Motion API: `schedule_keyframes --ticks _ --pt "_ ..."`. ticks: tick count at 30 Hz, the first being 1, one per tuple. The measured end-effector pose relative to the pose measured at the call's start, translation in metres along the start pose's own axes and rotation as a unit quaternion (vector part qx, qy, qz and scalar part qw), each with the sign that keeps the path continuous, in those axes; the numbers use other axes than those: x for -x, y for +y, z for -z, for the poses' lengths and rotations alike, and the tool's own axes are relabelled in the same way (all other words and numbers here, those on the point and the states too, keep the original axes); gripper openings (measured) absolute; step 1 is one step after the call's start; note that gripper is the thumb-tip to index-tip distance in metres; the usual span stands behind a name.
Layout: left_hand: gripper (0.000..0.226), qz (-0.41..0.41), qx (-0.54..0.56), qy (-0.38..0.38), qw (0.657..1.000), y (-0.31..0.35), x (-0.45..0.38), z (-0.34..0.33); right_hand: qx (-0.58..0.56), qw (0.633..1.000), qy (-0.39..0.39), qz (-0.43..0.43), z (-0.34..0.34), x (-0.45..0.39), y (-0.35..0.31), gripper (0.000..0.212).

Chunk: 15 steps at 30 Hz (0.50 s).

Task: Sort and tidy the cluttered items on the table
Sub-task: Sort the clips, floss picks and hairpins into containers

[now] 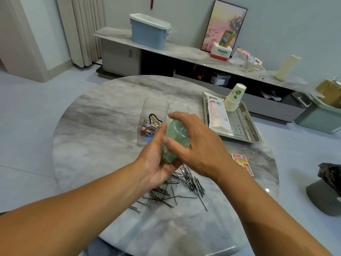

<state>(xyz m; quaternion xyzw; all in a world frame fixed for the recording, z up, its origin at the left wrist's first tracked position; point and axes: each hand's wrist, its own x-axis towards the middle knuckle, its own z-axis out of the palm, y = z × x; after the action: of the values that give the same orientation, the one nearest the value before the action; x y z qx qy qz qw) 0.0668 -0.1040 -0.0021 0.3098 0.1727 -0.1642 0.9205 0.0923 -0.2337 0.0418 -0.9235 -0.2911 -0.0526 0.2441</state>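
Above the round marble table [96, 130], my left hand [156, 163] cups a translucent green plastic container [174, 143] from below, thumb along its left side. My right hand [195, 143] grips the same container from the right, fingers curled over its top. Under both hands a heap of black hairpins and silver paper clips [177, 191] lies scattered on the table. A clear plastic box [154, 117] behind my left hand holds binder clips and other small items.
A steel tray [249, 126] at the right carries a white pouch [218, 115] and a stack of paper cups [235, 97]. A printed card [242, 163] lies near the right edge. A clear lid [180, 107] sits behind the box. A low cabinet [166, 50] stands beyond.
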Motion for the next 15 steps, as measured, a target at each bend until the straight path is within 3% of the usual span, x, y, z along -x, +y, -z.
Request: schedule_keyframes --ticks 2,8,15 --pt "0.059 -0.007 -0.008 0.014 1.000 0.001 0.000 0.001 -0.015 1.000 -0.007 -0.011 -0.003 0.000 0.001 0.063" --pt "0.052 -0.036 -0.044 0.017 0.998 0.001 0.002 -0.002 -0.148 0.986 0.043 -0.059 -0.006 -0.001 0.006 0.046" --pt "0.052 -0.046 -0.052 0.022 0.997 0.001 0.004 -0.001 -0.105 0.994 0.014 -0.038 -0.007 0.002 0.012 0.059"
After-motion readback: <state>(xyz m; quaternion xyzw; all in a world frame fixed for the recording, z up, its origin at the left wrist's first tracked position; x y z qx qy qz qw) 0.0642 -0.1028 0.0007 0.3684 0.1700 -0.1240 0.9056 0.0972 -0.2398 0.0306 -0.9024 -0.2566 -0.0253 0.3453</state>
